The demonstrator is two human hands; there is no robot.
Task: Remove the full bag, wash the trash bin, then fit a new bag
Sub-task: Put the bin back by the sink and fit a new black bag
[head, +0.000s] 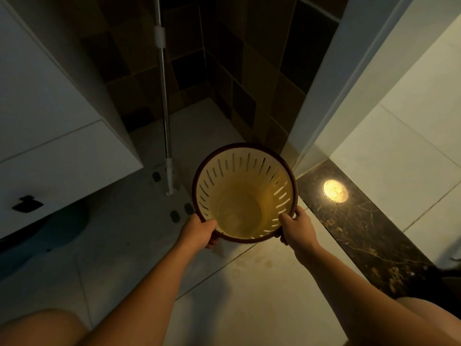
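Note:
A round cream trash bin (pixel 243 196) with slotted walls and a dark brown rim is held upright above the tiled floor, its mouth facing me. No bag is inside; the bottom shows bare. My left hand (pixel 199 232) grips the rim at the near left, thumb inside. My right hand (pixel 295 229) grips the rim at the near right, thumb over the edge. Both forearms reach forward from the bottom of the view.
A flat mop with a metal pole (pixel 164 116) stands just left of the bin. A white cabinet (pixel 50 136) fills the left side. A dark marble threshold (pixel 361 231) and a white door frame (pixel 331 96) lie to the right. Dark tiled walls close the corner behind.

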